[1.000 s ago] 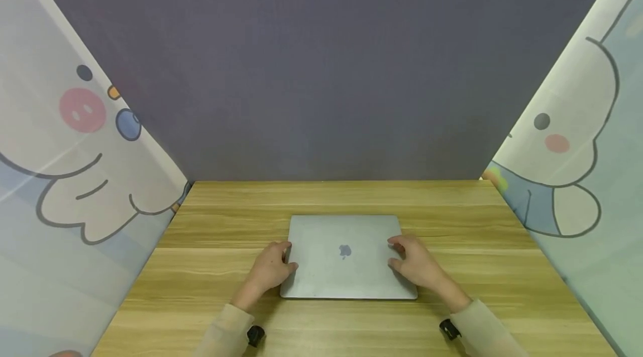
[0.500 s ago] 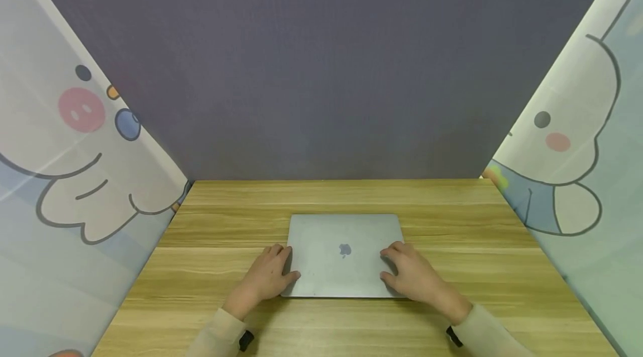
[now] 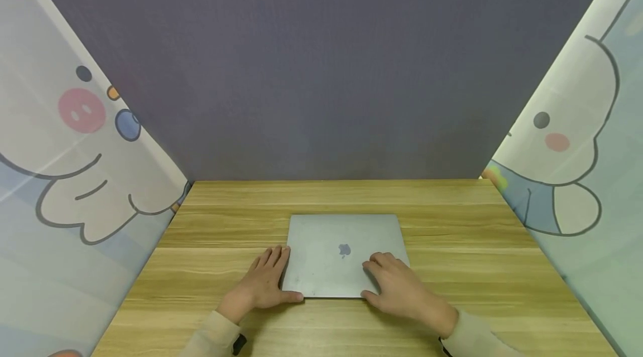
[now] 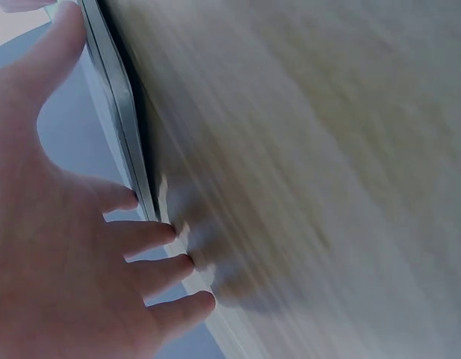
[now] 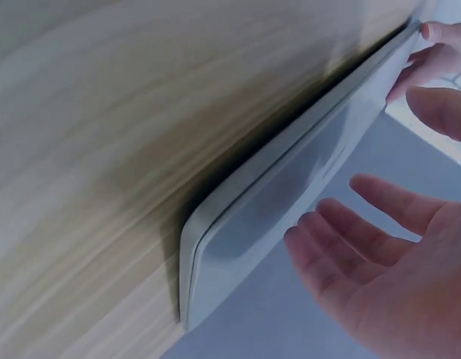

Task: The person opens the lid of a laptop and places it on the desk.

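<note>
Lying closed near the middle of the wood-grain desk (image 3: 176,301), there's the silver laptop (image 3: 326,273), logo (image 3: 344,250) facing up! Left hand (image 3: 263,285) at its left side: fingers straight and spread, thumb out at the near edge by the left corner, gripping nothing. Across to the right hand (image 3: 397,290), over the near-right part, fingers gently bent, grasping nothing; whether it touches the laptop, I can't tell.

Soft, even light is filling the head view, leaving the back wall (image 3: 321,67) dim. Both wrist views are looking bluish and blurry; the laptop (image 5: 271,202) is casting a dark shadow (image 5: 237,163) onto the table (image 5: 88,142).
</note>
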Action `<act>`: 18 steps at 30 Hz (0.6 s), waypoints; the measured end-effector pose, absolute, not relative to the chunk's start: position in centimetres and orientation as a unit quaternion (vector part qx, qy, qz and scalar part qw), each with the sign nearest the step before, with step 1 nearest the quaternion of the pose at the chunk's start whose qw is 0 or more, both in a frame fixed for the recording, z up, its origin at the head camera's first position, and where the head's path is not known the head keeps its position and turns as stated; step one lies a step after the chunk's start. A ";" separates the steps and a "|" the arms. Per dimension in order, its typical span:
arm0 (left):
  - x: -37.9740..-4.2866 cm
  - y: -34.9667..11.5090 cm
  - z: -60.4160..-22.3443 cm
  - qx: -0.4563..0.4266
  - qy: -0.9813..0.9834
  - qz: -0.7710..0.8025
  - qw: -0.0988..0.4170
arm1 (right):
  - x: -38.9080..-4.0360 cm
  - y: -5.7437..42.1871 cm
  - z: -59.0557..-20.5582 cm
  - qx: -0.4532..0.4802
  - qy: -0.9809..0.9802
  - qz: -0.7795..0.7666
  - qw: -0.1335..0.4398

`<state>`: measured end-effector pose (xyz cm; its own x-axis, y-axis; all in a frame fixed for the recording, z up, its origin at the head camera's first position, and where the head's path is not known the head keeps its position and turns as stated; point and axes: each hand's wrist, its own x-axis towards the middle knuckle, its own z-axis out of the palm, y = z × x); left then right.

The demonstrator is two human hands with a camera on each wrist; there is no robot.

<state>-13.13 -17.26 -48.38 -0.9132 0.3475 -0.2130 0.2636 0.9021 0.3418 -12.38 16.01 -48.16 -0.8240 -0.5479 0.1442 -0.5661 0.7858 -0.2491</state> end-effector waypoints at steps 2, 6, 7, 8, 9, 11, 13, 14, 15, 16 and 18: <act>-13.1 -17.4 -48.4 0.157 0.965 0.157 0.138 | -12.2 15.7 -48.3 0.299 -0.944 0.134 0.031; -13.2 -17.6 -48.6 0.154 0.965 0.164 0.138 | -12.1 15.3 -48.7 0.303 -0.944 0.123 0.031; -13.2 -17.6 -48.6 0.154 0.964 0.166 0.138 | -12.1 15.2 -48.7 0.303 -0.945 0.122 0.032; -13.2 -17.6 -48.6 0.154 0.964 0.167 0.137 | -12.1 15.1 -48.8 0.304 -0.945 0.119 0.034; -13.2 -17.7 -48.6 0.155 0.964 0.169 0.136 | -12.1 15.0 -48.9 0.305 -0.945 0.117 0.037; -13.3 -17.7 -48.6 0.158 0.963 0.170 0.133 | -12.2 14.8 -49.1 0.308 -0.944 0.109 0.041; -13.4 -17.8 -48.7 0.161 0.964 0.171 0.128 | -12.2 14.7 -49.2 0.313 -0.943 0.101 0.044; -13.4 -17.9 -48.7 0.162 0.963 0.172 0.127 | -12.2 14.6 -49.2 0.315 -0.943 0.098 0.046; -13.4 -17.9 -48.7 0.163 0.963 0.173 0.125 | -12.2 14.6 -49.3 0.316 -0.943 0.094 0.048; -13.5 -17.9 -48.7 0.164 0.963 0.175 0.123 | -12.2 14.5 -49.3 0.318 -0.942 0.090 0.050; -13.5 -18.0 -48.7 0.165 0.963 0.176 0.122 | -12.2 14.4 -49.4 0.322 -0.941 0.083 0.057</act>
